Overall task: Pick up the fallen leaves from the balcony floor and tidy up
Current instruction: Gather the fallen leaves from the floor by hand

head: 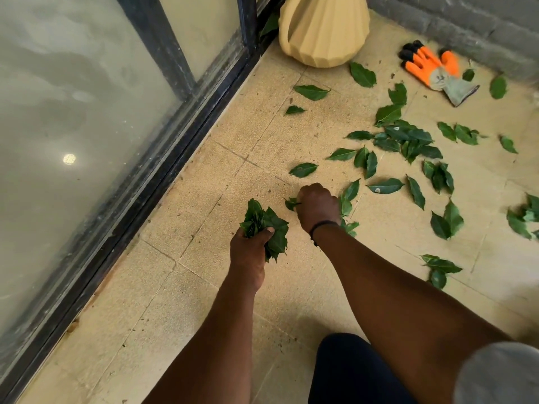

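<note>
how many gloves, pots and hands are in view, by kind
gloves: 1
pots: 1
hands: 2, the left hand and the right hand
total: 4

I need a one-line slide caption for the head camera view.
Left hand grips a leaf bunch; right hand pinches another leaf.

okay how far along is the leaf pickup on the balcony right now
Partly done. The left hand grips a bunch of leaves already gathered, and the floor near the glass door shows no leaves. In hand: the right hand pinches another leaf. Left: many scattered leaves to the right, up to the gloves and vase.
</note>
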